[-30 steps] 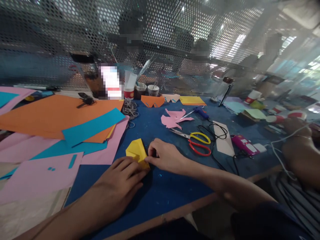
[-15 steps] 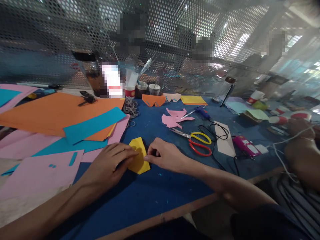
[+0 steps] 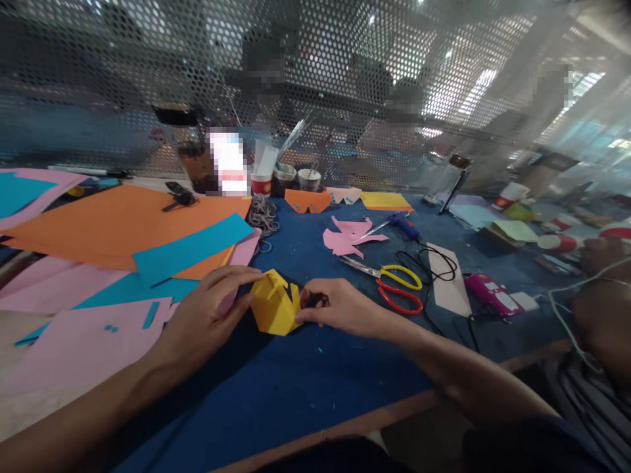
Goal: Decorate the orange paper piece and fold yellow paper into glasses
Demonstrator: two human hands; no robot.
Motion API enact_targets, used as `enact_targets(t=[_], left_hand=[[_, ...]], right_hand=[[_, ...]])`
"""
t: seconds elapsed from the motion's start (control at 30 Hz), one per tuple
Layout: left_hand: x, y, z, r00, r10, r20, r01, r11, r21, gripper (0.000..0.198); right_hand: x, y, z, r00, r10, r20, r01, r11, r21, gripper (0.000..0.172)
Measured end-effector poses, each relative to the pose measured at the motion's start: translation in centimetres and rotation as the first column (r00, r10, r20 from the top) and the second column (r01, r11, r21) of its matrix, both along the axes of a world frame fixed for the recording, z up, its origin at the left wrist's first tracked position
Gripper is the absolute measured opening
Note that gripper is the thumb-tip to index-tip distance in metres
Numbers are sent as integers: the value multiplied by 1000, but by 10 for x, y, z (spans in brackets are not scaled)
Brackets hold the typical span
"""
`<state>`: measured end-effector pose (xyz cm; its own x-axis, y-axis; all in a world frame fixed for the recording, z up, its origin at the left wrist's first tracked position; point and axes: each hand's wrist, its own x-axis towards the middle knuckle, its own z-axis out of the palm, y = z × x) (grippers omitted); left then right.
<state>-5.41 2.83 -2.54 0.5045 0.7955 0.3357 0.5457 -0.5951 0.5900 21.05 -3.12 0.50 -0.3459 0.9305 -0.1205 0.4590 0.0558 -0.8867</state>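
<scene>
A folded piece of yellow paper (image 3: 275, 309) lies low over the blue table, its right side partly opened out and dark slits showing near its top. My left hand (image 3: 219, 302) grips its left edge, with the fingers along the top and the thumb lower down. The right flap is pinched between the thumb and fingers of my right hand (image 3: 340, 303). Beyond my right hand lie scissors (image 3: 382, 272) with one yellow and one red handle, their blades towards a pink paper cut-out (image 3: 348, 238).
Sheets of orange paper (image 3: 113, 223), pink paper (image 3: 93, 341) and blue paper (image 3: 197, 243) cover the left. Grey cord (image 3: 263, 215) lies behind. A blue glue gun (image 3: 407, 226) trails black cable towards a magenta device (image 3: 493, 293). At far right is another person's arm (image 3: 599, 309).
The yellow paper has gone from lying folded flat to partly opened, its right flap lifted by my right hand. My left hand has shifted to its upper left edge.
</scene>
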Motion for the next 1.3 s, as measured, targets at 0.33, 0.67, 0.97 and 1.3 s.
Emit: enact_targets(t=[0.33,0.67,0.97,1.3], left_hand=[[-3,8,9,979,184,88,-143,925,-353,63],[-3,9,24,917,317,244,-85,751,-655,53],[3,7,24,903,371,218,-116,697,-707,54],[3,-1,21,910,359,206,-140,736,-663,53]], right_hand=[[12,2,4,983,75,-167,-58,993,102,18],[21,8,12,985,157,-75,-121,926,357,11],[20,16,-8,975,-10,-224,65,969,239,24],[14,22,-12,941,-138,-309,122,990,-72,34]])
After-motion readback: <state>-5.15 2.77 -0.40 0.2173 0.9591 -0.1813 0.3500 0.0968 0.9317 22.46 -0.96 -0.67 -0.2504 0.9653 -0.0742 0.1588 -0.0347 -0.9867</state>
